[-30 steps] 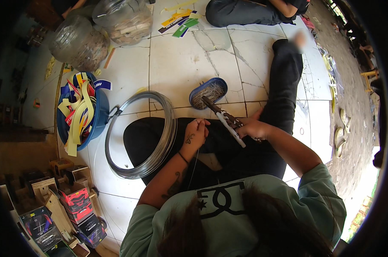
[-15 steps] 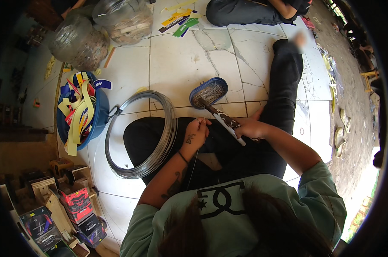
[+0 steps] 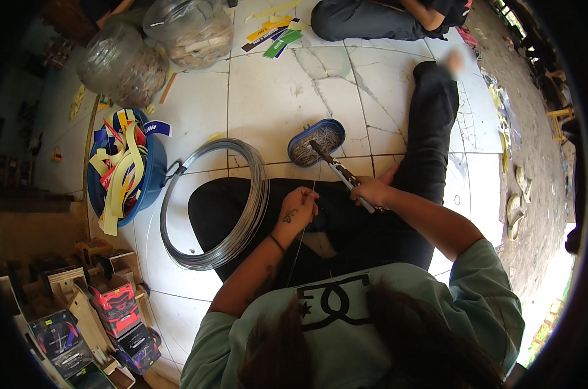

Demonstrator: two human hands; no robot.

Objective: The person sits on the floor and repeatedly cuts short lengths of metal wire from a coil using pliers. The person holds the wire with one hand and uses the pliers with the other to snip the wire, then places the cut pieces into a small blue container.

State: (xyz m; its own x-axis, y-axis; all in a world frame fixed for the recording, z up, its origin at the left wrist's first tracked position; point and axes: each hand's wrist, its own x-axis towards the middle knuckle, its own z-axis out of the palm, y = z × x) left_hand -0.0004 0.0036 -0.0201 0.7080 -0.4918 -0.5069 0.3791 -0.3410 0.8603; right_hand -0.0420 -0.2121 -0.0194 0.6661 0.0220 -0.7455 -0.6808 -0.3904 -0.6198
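Observation:
My left hand (image 3: pixel 300 206) is closed in a pinch on a thin wire (image 3: pixel 299 245). The strand runs up from my lap through the fingers, its upper end pointing toward an oval blue container (image 3: pixel 291 146). Inside that lie many short cut pieces of wire (image 3: pixel 322 139). In my right hand (image 3: pixel 373 193) is a pair of worn metal snips (image 3: pixel 338 167), with brown and white patches on the handles. Their dark tip reaches over the container's near edge; whether the jaws are apart is too small to tell. A coil of silvery wire (image 3: pixel 171 228) leans on my left thigh.
At the left, a blue basin (image 3: pixel 156 170) holds yellow and coloured strips. Several wooden toy vehicles (image 3: pixel 116 305) stand lower left. Filled clear bags (image 3: pixel 189 32) and loose coloured strips (image 3: pixel 282 41) lie far off, near another person's leg (image 3: pixel 359 21). Sandals (image 3: pixel 516 217) lie at the right.
The snips' tip has drawn back a little from the container, and my right hand has shifted slightly right. My left hand has lowered slightly, with wire now showing above its fingers.

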